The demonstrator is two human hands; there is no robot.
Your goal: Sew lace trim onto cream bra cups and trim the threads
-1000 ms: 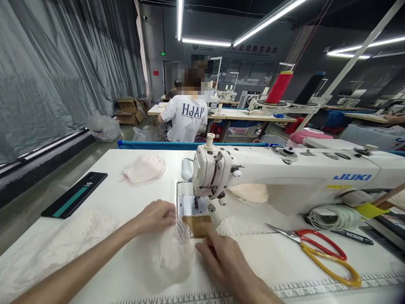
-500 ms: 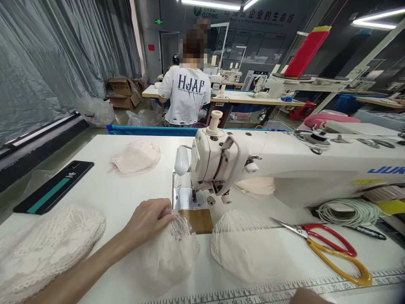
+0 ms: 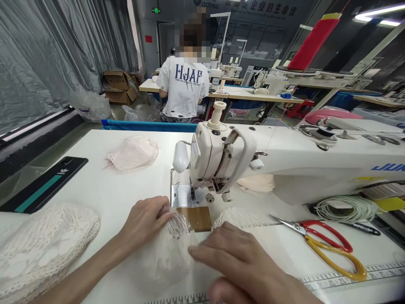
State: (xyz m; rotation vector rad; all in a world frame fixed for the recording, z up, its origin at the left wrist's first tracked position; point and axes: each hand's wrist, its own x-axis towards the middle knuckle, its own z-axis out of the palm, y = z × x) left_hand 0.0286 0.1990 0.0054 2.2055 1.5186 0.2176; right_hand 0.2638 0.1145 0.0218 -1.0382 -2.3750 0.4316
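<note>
My left hand (image 3: 151, 217) pinches the upper edge of a cream lace-trimmed fabric piece (image 3: 167, 257), just in front of the sewing machine (image 3: 215, 162). My right hand (image 3: 237, 253) reaches in from the lower right with fingers stretched out, its fingertips by the right side of that piece. Partly hidden behind my right hand lies a second lace-trimmed piece (image 3: 242, 217). The metal needle plate (image 3: 182, 195) and presser foot (image 3: 193, 194) show nothing under them. Whether my right fingertips touch the fabric I cannot tell.
Scissors (image 3: 332, 245) with red and yellow handles lie at the right, near a coiled cord (image 3: 346, 209). Stacked lace pieces (image 3: 47, 249), a pale pink piece (image 3: 133, 154) and a phone-like black case (image 3: 47, 183) lie left. A person (image 3: 186, 84) sits beyond the table.
My right hand has come in from the bottom edge to the fabric, now covering part of the second piece. My left hand keeps its pinch. The view has shifted slightly.
</note>
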